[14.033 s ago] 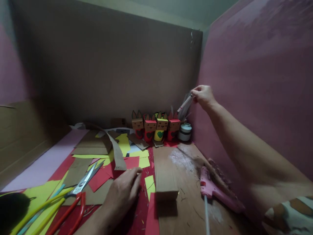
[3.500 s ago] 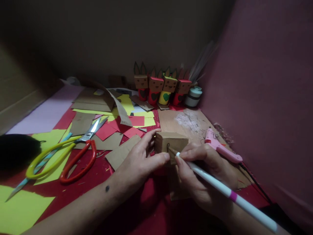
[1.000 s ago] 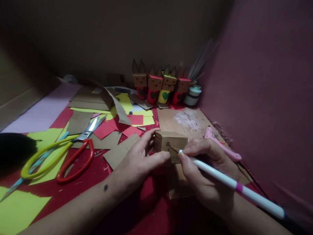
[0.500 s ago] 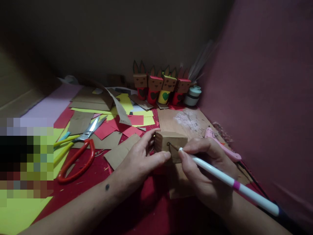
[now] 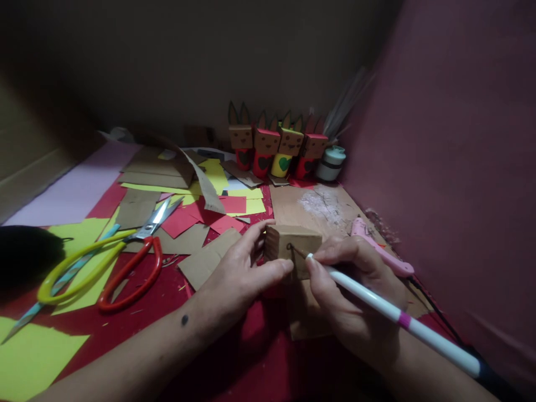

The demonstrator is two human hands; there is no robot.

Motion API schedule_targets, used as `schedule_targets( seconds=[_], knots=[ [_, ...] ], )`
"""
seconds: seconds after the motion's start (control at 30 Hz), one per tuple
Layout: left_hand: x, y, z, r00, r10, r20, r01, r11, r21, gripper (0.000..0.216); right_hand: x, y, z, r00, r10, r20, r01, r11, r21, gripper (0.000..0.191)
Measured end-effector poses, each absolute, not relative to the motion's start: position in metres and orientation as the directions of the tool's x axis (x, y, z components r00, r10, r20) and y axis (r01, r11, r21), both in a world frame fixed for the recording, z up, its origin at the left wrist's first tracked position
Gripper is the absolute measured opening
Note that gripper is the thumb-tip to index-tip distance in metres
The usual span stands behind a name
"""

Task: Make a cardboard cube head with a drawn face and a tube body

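Left hand: clamped on cardboard cube, mid-surface.
Right hand: closed around white marker, tip on cube's front.
Change: tip stays at 1 small drawn circle; marking continues.

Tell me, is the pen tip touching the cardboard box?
Touching. The head view shows the tip of the pen resting on the cardboard box front, at a drawn circle.

Left hand steadies cardboard box; right hand presses marker tip against it.
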State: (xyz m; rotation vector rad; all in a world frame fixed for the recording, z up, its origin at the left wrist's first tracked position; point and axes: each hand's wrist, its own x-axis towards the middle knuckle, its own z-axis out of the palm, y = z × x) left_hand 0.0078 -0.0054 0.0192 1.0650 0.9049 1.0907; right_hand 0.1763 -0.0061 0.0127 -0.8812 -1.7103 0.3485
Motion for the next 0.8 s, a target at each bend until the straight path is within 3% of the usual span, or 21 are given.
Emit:
schedule_targets(
  seconds=[0.8],
  knots=[
    [0.0092, -0.0045, 0.0202, 0.23, 0.971, -0.072, -0.225, 0.125, 0.966, 0.061, 0.1722, -0.0104, 0.0134, -0.127, 0.726, 0.676, 0.24, 0.683, -0.689, 0.022]
  ],
)
